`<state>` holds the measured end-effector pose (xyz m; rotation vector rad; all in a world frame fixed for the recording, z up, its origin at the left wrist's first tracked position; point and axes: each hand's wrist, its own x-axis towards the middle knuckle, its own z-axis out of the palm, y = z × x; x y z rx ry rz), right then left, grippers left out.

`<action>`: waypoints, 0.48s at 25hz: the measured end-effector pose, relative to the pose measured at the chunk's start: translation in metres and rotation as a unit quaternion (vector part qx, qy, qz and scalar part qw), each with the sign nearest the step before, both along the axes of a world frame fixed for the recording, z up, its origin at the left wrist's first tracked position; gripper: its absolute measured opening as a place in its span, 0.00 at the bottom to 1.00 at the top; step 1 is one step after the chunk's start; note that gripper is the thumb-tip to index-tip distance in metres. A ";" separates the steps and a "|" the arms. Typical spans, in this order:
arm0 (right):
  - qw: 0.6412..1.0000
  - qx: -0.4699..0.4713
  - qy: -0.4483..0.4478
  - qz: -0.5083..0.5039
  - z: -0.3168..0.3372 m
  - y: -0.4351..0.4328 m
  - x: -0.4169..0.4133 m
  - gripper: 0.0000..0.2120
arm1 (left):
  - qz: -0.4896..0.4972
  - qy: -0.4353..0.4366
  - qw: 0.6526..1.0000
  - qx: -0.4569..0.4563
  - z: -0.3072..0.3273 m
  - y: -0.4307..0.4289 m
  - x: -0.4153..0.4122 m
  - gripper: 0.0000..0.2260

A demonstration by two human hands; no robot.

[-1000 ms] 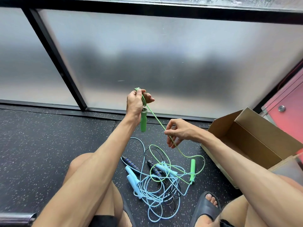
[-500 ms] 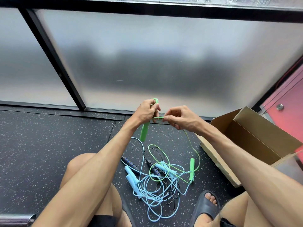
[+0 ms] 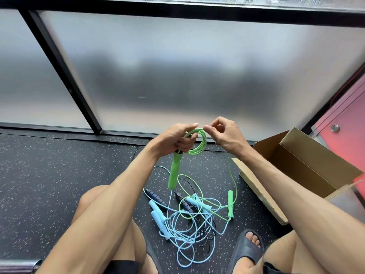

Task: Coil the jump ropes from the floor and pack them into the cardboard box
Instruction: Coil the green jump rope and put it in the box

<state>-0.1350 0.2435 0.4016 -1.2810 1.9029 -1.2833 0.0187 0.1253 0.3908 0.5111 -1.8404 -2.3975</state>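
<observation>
My left hand [image 3: 178, 138] grips the top of a green jump rope handle [image 3: 174, 171], which hangs down, together with a small coil of green rope [image 3: 199, 145]. My right hand [image 3: 223, 135] pinches the green cord at the coil's upper right. From there the cord drops to the second green handle [image 3: 230, 203] on the floor. Below lies a tangle of light blue rope [image 3: 183, 232] with blue handles [image 3: 158, 214] and a black rope with dark handles [image 3: 155, 196]. The open cardboard box [image 3: 296, 171] lies on the floor to the right.
I sit on dark speckled rubber flooring [image 3: 59, 175] facing a frosted glass wall with black frames [image 3: 59, 62]. My knees flank the rope pile, and a black sandal [image 3: 246, 248] sits at lower right. A pink panel [image 3: 347, 123] stands behind the box.
My left hand came down from its raised position and my right hand rose to meet it. The green cord now forms several loops at my left hand, and less slack lies on the floor.
</observation>
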 end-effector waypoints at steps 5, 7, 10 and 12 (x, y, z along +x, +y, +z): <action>0.993 0.067 -0.094 0.021 -0.010 -0.001 0.004 0.05 | 0.033 0.120 0.977 0.171 0.005 -0.005 0.003 0.16; 0.983 0.136 -0.113 0.049 -0.017 0.001 0.007 0.04 | 0.069 0.170 0.959 0.214 0.008 -0.008 0.003 0.15; 0.967 0.226 -0.086 0.075 -0.023 0.007 0.012 0.05 | 0.173 0.199 0.939 0.220 0.009 -0.012 0.000 0.15; 0.958 0.263 -0.070 0.092 -0.022 0.011 0.016 0.05 | 0.257 0.201 0.920 0.217 0.006 -0.016 -0.002 0.15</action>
